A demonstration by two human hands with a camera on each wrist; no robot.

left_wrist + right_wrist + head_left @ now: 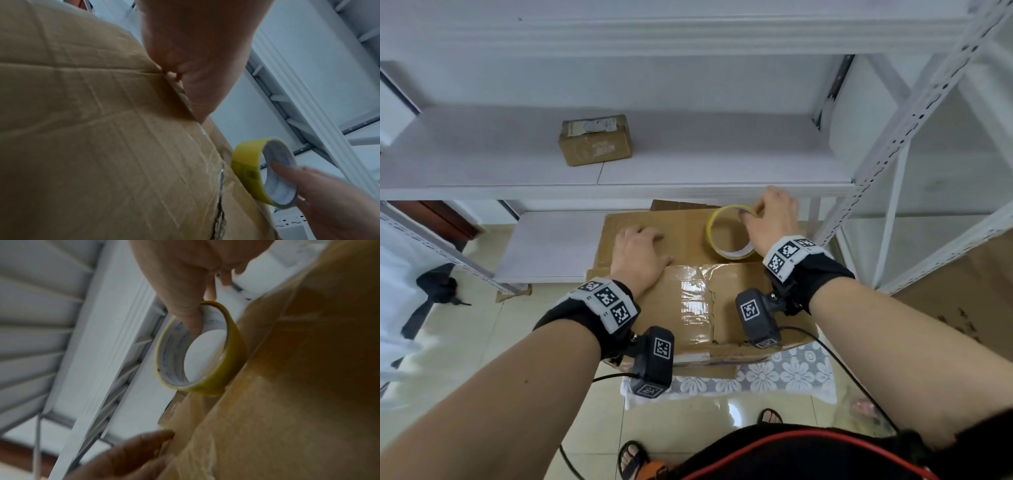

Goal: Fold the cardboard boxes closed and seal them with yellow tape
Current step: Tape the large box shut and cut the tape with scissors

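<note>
A large brown cardboard box point(678, 226) stands in front of me with its top flaps folded down; old clear tape shines on the near flap. My left hand point(643, 240) lies on the box top left of centre, fingers spread and pressing on the cardboard point(102, 146). My right hand point(756, 212) grips a yellow tape roll point(734, 254) standing on edge on the right side of the top. In the right wrist view the thumb is hooked inside the tape roll point(234, 356), which touches the box point(298, 394). The left wrist view shows the roll point(246, 170) held at the box's edge.
A white metal shelf edge point(619, 190) runs just above the box's far side. A small sealed box point(595, 138) sits on that shelf. A slotted upright point(893, 144) stands right. White lace cloth point(791, 377) lies under the box. A black bag point(438, 284) lies on the floor left.
</note>
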